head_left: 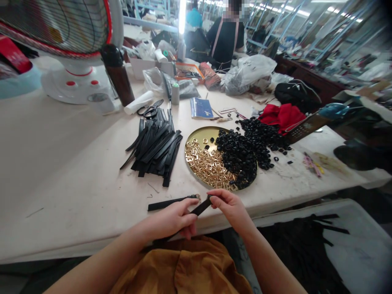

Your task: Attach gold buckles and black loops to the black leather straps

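My left hand (174,220) and my right hand (228,206) are both closed on one short black strap (201,207) at the table's near edge. Just beyond my left hand a second black strap (168,203) with a gold buckle at its right end lies on the table. Farther out is a pile of black straps (156,147). To its right a round gold tray (199,141) holds gold buckles (208,163) and a heap of small black loops (245,151) that spills onto the table.
A white fan (70,49), a dark bottle (118,73), scissors (150,109), a blue booklet (201,108), red cloth (283,115) and plastic bags lie farther back. A white bin (361,245) with black straps stands at lower right. A person in black stands beyond the table.
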Tool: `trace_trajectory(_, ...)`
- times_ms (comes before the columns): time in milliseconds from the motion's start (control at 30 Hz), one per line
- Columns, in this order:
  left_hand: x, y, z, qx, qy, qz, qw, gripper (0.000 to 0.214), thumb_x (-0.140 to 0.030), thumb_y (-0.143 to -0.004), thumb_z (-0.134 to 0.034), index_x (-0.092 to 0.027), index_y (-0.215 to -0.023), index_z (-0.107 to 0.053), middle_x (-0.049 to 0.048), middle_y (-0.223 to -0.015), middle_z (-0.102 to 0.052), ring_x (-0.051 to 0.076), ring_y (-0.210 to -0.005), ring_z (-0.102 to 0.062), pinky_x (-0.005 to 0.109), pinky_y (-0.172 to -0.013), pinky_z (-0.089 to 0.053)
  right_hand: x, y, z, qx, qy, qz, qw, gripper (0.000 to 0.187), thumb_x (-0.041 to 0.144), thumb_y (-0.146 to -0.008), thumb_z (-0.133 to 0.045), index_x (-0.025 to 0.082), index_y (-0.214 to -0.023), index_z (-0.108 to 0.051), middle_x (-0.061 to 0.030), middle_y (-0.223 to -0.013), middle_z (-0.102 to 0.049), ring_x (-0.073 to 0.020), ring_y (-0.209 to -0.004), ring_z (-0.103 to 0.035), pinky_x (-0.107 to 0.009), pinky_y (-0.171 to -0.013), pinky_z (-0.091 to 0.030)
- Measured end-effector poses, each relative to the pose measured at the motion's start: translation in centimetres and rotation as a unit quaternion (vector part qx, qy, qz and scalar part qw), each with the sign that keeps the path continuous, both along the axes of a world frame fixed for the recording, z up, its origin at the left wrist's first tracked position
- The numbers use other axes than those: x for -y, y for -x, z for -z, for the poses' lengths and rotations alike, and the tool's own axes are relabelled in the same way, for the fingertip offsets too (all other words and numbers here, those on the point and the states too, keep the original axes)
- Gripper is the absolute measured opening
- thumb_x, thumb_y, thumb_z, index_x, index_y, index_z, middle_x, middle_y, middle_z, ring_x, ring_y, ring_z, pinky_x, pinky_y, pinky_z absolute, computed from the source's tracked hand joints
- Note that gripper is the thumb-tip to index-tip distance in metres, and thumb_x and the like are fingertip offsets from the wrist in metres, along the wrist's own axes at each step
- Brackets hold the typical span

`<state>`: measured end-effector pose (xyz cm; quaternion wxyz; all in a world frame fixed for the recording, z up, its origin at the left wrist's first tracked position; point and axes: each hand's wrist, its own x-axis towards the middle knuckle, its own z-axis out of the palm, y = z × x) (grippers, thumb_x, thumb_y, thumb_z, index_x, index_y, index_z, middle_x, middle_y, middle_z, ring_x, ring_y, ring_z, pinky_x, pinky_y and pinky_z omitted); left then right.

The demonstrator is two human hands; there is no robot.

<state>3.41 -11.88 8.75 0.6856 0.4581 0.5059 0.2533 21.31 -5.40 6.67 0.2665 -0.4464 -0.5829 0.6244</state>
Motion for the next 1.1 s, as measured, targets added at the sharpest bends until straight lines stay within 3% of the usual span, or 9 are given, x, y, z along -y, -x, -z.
trace_trajectory(100, 0.2, 0.0, -0.5, -0.086, -0.067, -0.019, 0.994, 0.048, -0.032, -0.083, -0.04, -0.018, -0.129, -0.039, -0.0026, -0.059, -0.054, 0.012, -0.051, -0.049, 0.022, -0.051, -0.038, 0.5, 0.5, 0.8, -0.065, 0.074, 0.01, 0.995, 0.023, 0.034, -0.066, -0.067, 0.018, -0.081, -0.062, 0.0033, -0.058, -0.056, -0.0106, -0.054, -0.049, -0.025, -0.057, -0.04)
trace_trajectory(267, 0.1, -0.6, -0.8, -0.134, -0.125, -0.044, 0.982, 0.057, -0.038, -0.084, -0.04, -0.015, -0.135, -0.03, 0.0016, -0.07, -0.057, 0.016, -0.066, -0.052, 0.025, -0.064, -0.038, 1.9, 2.2, 1.7, -0.136, 0.136, 0.078, 0.978, 0.029, 0.035, -0.063, -0.07, 0.018, -0.082, -0.057, 0.0029, -0.067, -0.056, -0.008, -0.051, -0.046, -0.023, -0.053, -0.038)
trace_trajectory(433, -0.5, -0.8, 0.0, -0.14, -0.157, -0.11, 0.971, 0.045, -0.042, -0.084, -0.039, -0.014, -0.119, -0.047, 0.0047, -0.082, -0.059, 0.017, -0.075, -0.052, 0.025, -0.067, -0.037, 1.6, 2.7, 1.3, -0.135, 0.073, 0.05, 0.987, 0.046, 0.039, -0.063, -0.069, 0.023, -0.098, -0.045, 0.0054, -0.063, -0.052, -0.011, -0.052, -0.049, -0.026, -0.055, -0.041)
trace_trajectory(533, -0.9, -0.4, 0.5, -0.13, -0.159, -0.118, 0.972, 0.033, -0.043, -0.084, -0.038, -0.016, -0.088, -0.057, -0.0002, -0.065, -0.053, 0.014, -0.059, -0.046, 0.022, -0.053, -0.032, -1.0, 1.1, 0.9, -0.026, -0.075, 0.046, 0.996, 0.034, 0.041, -0.076, -0.056, 0.022, -0.103, -0.047, -0.0002, -0.073, -0.056, -0.0147, -0.062, -0.053, -0.029, -0.061, -0.043)
trace_trajectory(600, -1.1, -0.3, 0.7, -0.12, -0.15, -0.131, 0.973, 0.032, -0.044, -0.084, -0.038, -0.017, -0.077, -0.054, -0.003, -0.057, -0.046, 0.012, -0.052, -0.039, 0.021, -0.047, -0.028, -3.4, 0.0, 0.6, 0.13, -0.248, 0.056, 0.958, 0.018, 0.036, -0.081, -0.051, 0.02, -0.088, -0.056, -0.0041, -0.081, -0.056, -0.0173, -0.073, -0.053, -0.03, -0.068, -0.041)
trace_trajectory(667, -1.2, -0.4, 0.9, -0.103, -0.139, -0.149, 0.974, 0.031, -0.043, -0.084, -0.038, -0.018, -0.075, -0.051, -0.0053, -0.052, -0.039, 0.01, -0.047, -0.033, 0.021, -0.044, -0.024, -5.7, -0.5, 0.5, 0.279, -0.366, 0.028, 0.887, 0.016, 0.029, -0.083, -0.047, 0.019, -0.081, -0.06, -0.0056, -0.083, -0.056, -0.0184, -0.077, -0.053, -0.03, -0.071, -0.039)
trace_trajectory(833, -1.3, -0.6, 1.5, -0.074, -0.121, -0.168, 0.976, 0.032, -0.046, -0.083, -0.038, -0.017, -0.073, -0.049, -0.0077, -0.047, -0.031, 0.008, -0.042, -0.027, 0.021, -0.041, -0.019, -8.5, 1.2, 0.8, 0.483, -0.441, -0.06, 0.754, 0.013, 0.028, -0.081, -0.052, 0.019, -0.084, -0.06, -0.0071, -0.085, -0.058, -0.0187, -0.077, -0.054, -0.027, -0.065, -0.037)
trace_trajectory(967, -1.4, -0.2, 1.8, -0.068, -0.106, -0.157, 0.98, 0.032, -0.047, -0.082, -0.039, -0.017, -0.073, -0.047, -0.0089, -0.046, -0.03, 0.008, -0.04, -0.026, 0.02, -0.04, -0.019, -8.9, 2.1, 0.8, 0.52, -0.46, -0.101, 0.712, 0.014, 0.028, -0.08, -0.054, 0.017, -0.077, -0.061, -0.0076, -0.083, -0.059, -0.0189, -0.075, -0.055, -0.027, -0.063, -0.036)
trace_trajectory(1100, -1.8, 0.0, 1.7, -0.058, -0.108, -0.144, 0.982, 0.031, -0.045, -0.083, -0.037, -0.017, -0.074, -0.045, -0.0097, -0.044, -0.032, 0.007, -0.037, -0.026, 0.02, -0.039, -0.019, -8.9, 2.4, 1.0, 0.518, -0.467, -0.095, 0.71, 0.013, 0.023, -0.08, -0.052, 0.015, -0.076, -0.061, -0.009, -0.083, -0.059, -0.0187, -0.076, -0.055, -0.027, -0.064, -0.037)
